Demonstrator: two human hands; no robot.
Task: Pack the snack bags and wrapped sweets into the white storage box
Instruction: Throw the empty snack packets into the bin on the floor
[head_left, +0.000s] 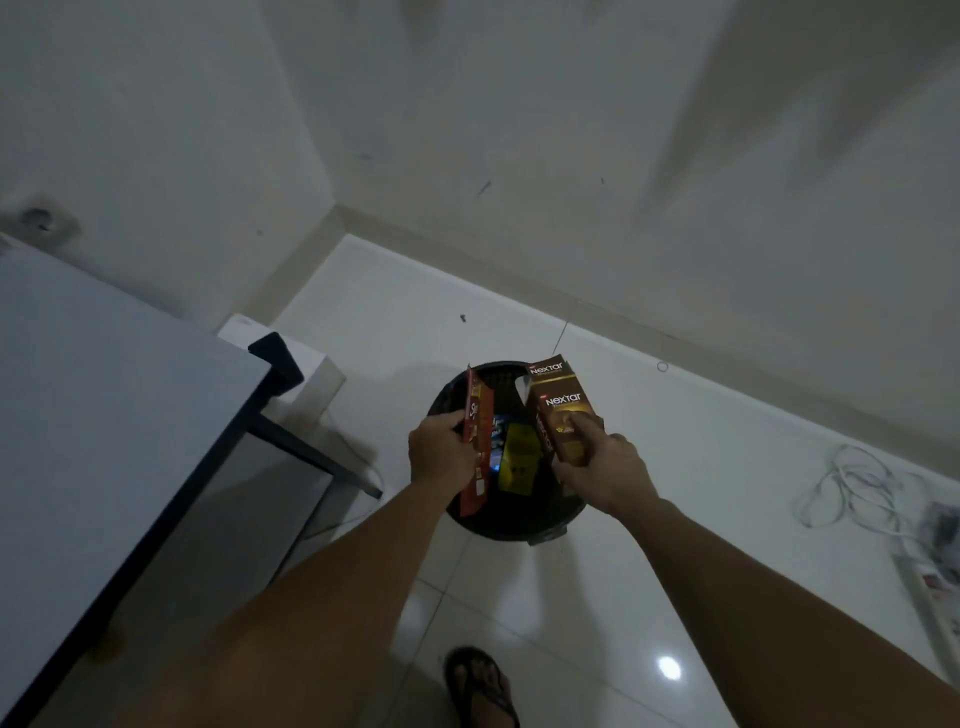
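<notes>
White floor tiles (649, 467) fill the corner of the room, and a black bin (511, 519) stands on them — my landmark. Both arms reach forward and down over it. My left hand (439, 452) hovers above the bin's left rim, fingers curled round a flattened red carton (479, 441) held on edge. My right hand (605, 467) is over the right rim, fingers and thumb gripping a brown Nextar box (561, 410), its top flap open and tilted away. Inside the bin I see blue and yellow wrappers (517, 452). Left of the bin stands the grey worktop (104, 405); right of it — a white cable (852, 488).
</notes>
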